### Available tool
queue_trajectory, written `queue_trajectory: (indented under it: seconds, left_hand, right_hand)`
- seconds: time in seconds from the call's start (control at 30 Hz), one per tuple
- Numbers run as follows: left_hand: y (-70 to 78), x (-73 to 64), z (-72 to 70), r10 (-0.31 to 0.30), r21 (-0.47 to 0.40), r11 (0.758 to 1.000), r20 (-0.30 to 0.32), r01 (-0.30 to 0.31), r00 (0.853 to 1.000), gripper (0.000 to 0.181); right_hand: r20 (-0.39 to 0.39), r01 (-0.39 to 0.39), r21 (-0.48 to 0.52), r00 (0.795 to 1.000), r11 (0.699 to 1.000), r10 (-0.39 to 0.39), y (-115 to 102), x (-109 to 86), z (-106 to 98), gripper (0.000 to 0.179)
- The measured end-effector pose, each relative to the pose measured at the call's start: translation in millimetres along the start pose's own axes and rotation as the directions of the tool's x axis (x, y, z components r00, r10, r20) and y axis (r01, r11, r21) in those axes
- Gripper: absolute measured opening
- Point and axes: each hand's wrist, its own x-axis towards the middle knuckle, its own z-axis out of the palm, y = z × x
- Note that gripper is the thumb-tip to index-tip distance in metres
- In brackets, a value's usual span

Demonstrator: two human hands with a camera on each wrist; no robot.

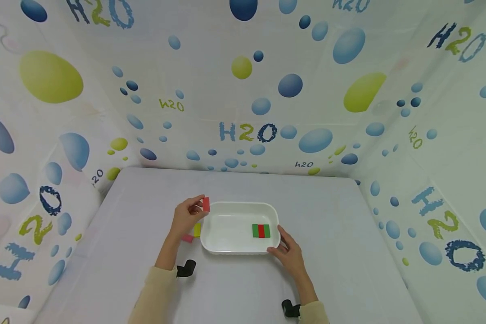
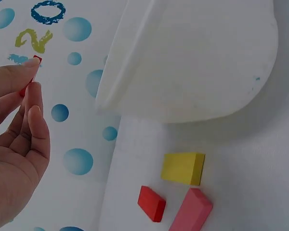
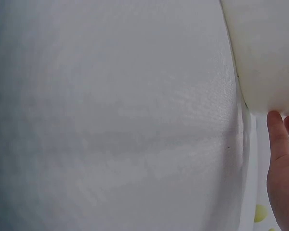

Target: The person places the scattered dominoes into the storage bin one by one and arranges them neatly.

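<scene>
My left hand (image 1: 184,218) pinches a small flat red block (image 1: 206,204) between thumb and fingertips, held up at the left rim of a white tray (image 1: 231,245). In the left wrist view, the fingers cover most of that block. At the tray's lower right corner, my right hand (image 1: 289,255) holds the edge, thumb at the front and fingers along the right side. Inside the tray, toward its right end, a red block (image 1: 261,231) lies between two green blocks (image 1: 255,231), side by side.
On the table left of the tray lie a yellow block (image 2: 180,168), a pink block (image 2: 191,211) and another red block (image 2: 151,204). White cloth covers the table (image 1: 235,288). A patterned curtain (image 1: 202,90) surrounds its back and sides.
</scene>
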Motion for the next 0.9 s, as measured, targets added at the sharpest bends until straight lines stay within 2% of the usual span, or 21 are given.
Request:
queue_trajectory:
  seconds: [0.13,0.23,0.5,0.73,0.9]
  left_hand:
    - [3.4,-0.2,14.6,0.021,-0.015,1.0,0.026,-0.021,0.999,0.054]
    - [6.9,-0.6,25.9,0.015,-0.043,0.999,0.048,-0.013,0.999,0.054]
    - [14.9,-0.8,55.4,-0.026,-0.008,1.0,0.079,0.027,0.996,0.052]
    - [16.5,-0.1,78.5,-0.032,0.018,0.999,0.103,0.03,0.994,0.05]
    - [14.0,-1.4,92.3,-0.033,0.004,0.999,0.137,0.032,0.99,0.05]
  right_hand:
    - [-0.002,-0.019,0.0,1.0,1.0,0.019,-1,0.4,1,0.083]
    - [0.004,-0.027,0.001,1.0,1.0,0.027,-4,0.2,1,0.083]
    - [0.041,-0.01,-0.008,0.999,1.0,0.01,-33,-8.2,-2,0.082]
    - [0.036,-0.018,0.007,0.999,1.0,0.017,-35,-8.2,-2,0.081]
    - [0.037,-0.019,0.0,0.999,1.0,0.019,-34,-7.3,-3,0.082]
